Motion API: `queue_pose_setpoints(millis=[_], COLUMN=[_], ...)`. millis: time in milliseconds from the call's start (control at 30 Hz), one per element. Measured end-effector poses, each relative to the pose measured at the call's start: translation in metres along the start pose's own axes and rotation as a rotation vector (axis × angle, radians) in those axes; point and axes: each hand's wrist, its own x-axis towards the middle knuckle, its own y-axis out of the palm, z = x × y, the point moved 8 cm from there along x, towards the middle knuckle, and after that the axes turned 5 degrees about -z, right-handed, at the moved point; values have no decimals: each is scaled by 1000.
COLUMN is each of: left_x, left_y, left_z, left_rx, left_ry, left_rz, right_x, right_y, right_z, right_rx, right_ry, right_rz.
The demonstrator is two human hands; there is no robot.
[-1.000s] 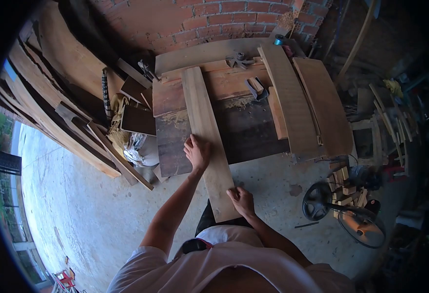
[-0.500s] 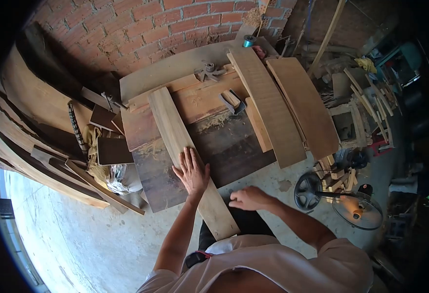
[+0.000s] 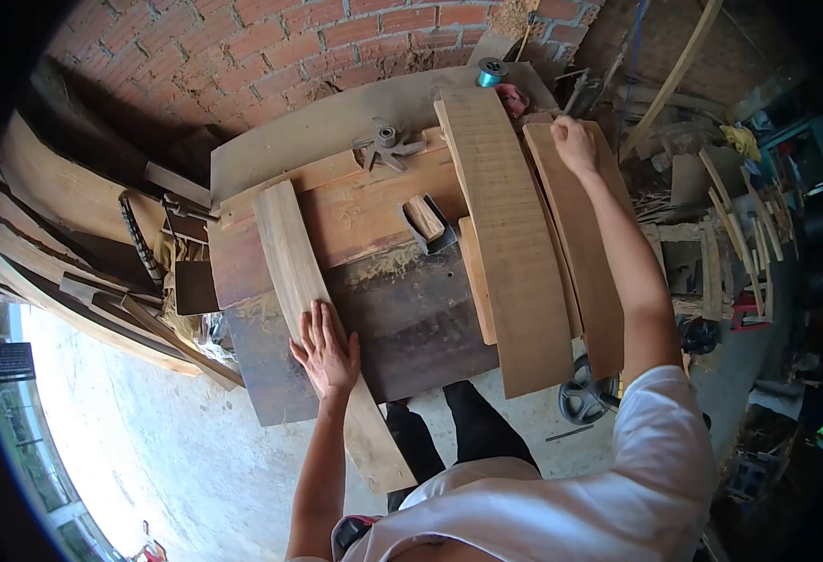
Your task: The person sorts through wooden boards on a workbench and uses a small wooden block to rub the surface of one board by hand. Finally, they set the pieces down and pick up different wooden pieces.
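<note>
Right hand (image 3: pixel 575 148) swings to two o'clock, curled, grip unclear; left hand (image 3: pixel 327 356) splayed on wooden plank (image 3: pixel 288 234); likely stiff; hold edges.

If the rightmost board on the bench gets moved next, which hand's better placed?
Right, probably. The right hand is over the far end of the rightmost board; contact isn't clear. The left hand lies flat on the narrow plank.
</note>
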Motion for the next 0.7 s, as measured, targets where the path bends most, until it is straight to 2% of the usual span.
queue_pose_setpoints(millis=[33,67,133,167,233,300,367,400,433,500,667,700], left_x=[0,0,1,1,2,2,2,3,4,3,5,5], left_y=[0,1,1,1,0,2,2,1,1,3,2,3], left_z=[0,-1,-1,-1,-2,-3,-3,-4,-4,-4,-6,-7], left_rx=[-4,-5,11,18,16,6,14,22,29,25,64,68], left_ry=[3,-6,-14,-20,-33,-37,-48,-45,-39,-45,-40,-35], left_rz=[3,14,19,24,10,39,28,25,25,38,43,43], right_x=[18,34,60,69,65,74,71,72,76,68,85,89], right_y=[4,8,17,20,-6,-8,40,53,57,66,83,80], right_z=[-17,-34,-57,-61,-51,-44,-81,-77,-84,-96,-103,-98], right_rx=[-139,-132,-425,-420,-534,-498,-231,-65,-65,100,37,-61], right_ry=[-3,0,81,73,280,328,417,340,345,536,403,331], right_rz=[-6,-1,133,132,266,342,792,894,902,1083,915,855])
